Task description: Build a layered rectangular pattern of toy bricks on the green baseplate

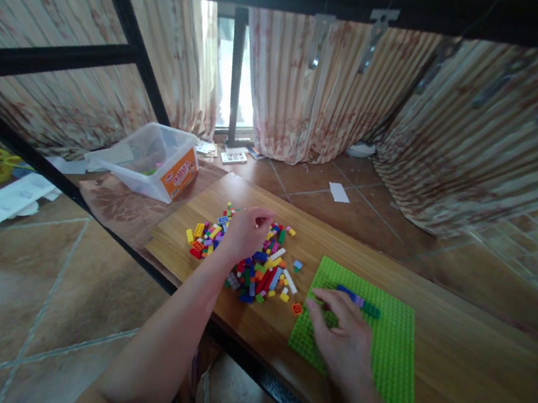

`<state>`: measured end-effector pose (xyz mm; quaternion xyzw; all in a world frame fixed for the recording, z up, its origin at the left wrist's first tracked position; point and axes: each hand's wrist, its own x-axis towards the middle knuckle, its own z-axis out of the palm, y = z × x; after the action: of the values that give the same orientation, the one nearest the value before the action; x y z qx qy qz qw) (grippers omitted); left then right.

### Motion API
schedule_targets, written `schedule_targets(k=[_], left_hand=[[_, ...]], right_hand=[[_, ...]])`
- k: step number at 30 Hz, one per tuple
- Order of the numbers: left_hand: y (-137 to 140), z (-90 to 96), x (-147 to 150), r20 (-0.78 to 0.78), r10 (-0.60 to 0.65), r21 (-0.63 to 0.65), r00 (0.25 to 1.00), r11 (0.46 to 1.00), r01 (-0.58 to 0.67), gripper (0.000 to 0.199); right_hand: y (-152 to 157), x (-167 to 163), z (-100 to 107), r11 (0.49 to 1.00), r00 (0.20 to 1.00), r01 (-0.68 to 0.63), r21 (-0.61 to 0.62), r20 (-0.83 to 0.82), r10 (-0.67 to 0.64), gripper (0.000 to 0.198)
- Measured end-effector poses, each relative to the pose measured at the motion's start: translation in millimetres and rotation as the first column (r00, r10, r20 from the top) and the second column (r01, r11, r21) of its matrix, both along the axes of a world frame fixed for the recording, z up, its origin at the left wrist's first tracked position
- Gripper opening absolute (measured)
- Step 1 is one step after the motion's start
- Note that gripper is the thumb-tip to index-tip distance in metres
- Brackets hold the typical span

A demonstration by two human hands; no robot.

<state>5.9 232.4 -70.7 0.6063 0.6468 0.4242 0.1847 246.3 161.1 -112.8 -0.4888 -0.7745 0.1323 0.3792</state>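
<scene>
On the long brown wooden worktop [464, 385] lies a loose heap of small multicoloured plastic bricks [265, 276]; over it the left hand [247, 232] curls its fingers, and whether they pinch a brick I cannot tell. The right hand [348, 338], thumb and fingers parted, is over the flat, studded, bright green plastic baseplate [395, 355], near a row of blue, purple and dark green bricks [360, 301].

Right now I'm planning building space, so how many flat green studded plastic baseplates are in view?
1. The baseplate lies on the brown wooden tabletop, to the right of the multicoloured plastic-brick pile; the right hand hides part of it. Others could be hidden.
</scene>
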Motion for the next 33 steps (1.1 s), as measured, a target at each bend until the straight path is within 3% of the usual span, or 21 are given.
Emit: schedule_targets(k=[4, 9, 15, 21, 29, 33], left_hand=[[2, 0.0, -36, 0.159, 0.164, -0.046, 0.973, 0.986, -0.159, 0.024], [-13, 4.6, -64, 0.074, 0.105, -0.171, 0.992, 0.981, -0.091, 0.026], [-25, 11.4, -67, -0.054, 0.065, -0.252, 0.996, 0.965, -0.076, 0.039], [-28, 14.1, -62, -0.225, -0.195, -0.294, 0.955, 0.948, 0.124, 0.045], [-24, 9.4, -65, -0.301, -0.028, -0.286, 0.953, 0.956, -0.062, 0.052], [-25, 9.7, -67, -0.268, -0.072, -0.298, 0.961, 0.955, -0.012, 0.050]], right_hand=[[-7, -5, -7, 0.992, 0.983, -0.125, -0.029, 0.132, 0.127, 0.020], [-5, -7, -20, 0.985, 0.969, -0.169, -0.022, 0.177, 0.170, 0.022], [1, -6, -29, 0.990, 0.980, -0.130, 0.045, 0.158, 0.122, 0.027], [1, -6, -29, 0.991, 0.993, -0.061, 0.120, 0.103, 0.049, 0.029], [0, -2, -27, 0.993, 0.993, -0.080, 0.084, 0.093, 0.072, 0.029], [0, -1, -26, 0.993, 0.993, -0.084, 0.086, 0.094, 0.076, 0.027]])
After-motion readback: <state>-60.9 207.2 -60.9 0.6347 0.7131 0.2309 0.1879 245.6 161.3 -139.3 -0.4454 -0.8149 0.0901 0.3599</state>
